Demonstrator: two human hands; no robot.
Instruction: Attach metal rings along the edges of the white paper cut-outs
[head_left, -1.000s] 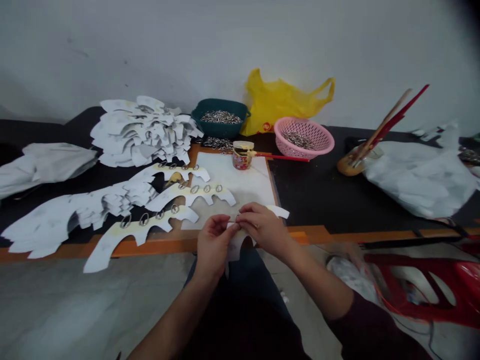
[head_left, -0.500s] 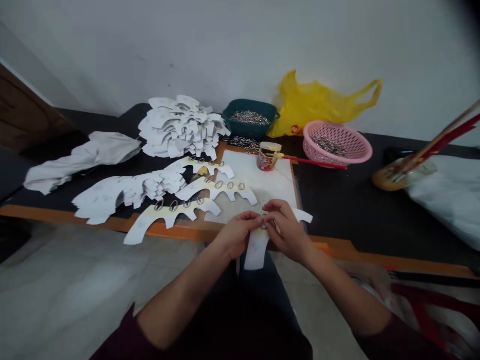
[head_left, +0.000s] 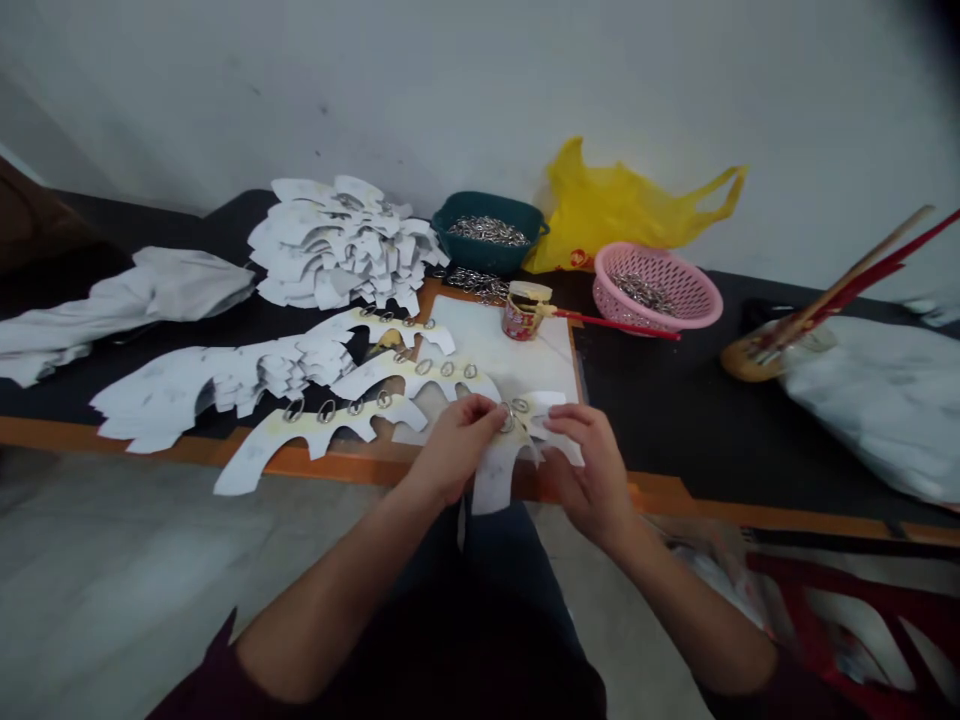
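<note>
My left hand (head_left: 466, 440) pinches a white, curved piece with scalloped cut-outs (head_left: 496, 470) near a metal ring (head_left: 508, 417) on it. Beside that piece's right end is my right hand (head_left: 596, 470), its thumb and fingers apart, the fingertips close to the edge; whether they touch it I cannot tell. Three similar pieces lie to the left: a front one (head_left: 259, 440), a middle one (head_left: 375, 378) and a back one (head_left: 337, 325), each with a row of metal rings along a yellowish strip.
Stacked white pieces (head_left: 172, 390) and a larger pile (head_left: 330, 250) lie at left. Behind stand a dark green basket (head_left: 487, 255) of metal rings, a glue tub (head_left: 521, 320), a red-handled brush (head_left: 615, 324), a pink basket (head_left: 697, 290) and a yellow bag (head_left: 600, 205). A jar of brushes (head_left: 750, 360) leans right.
My right hand has moved off the ring area to the right, its fingers spreading. The held piece now shows more of its right part and rings. The whole view has shifted slightly.
</note>
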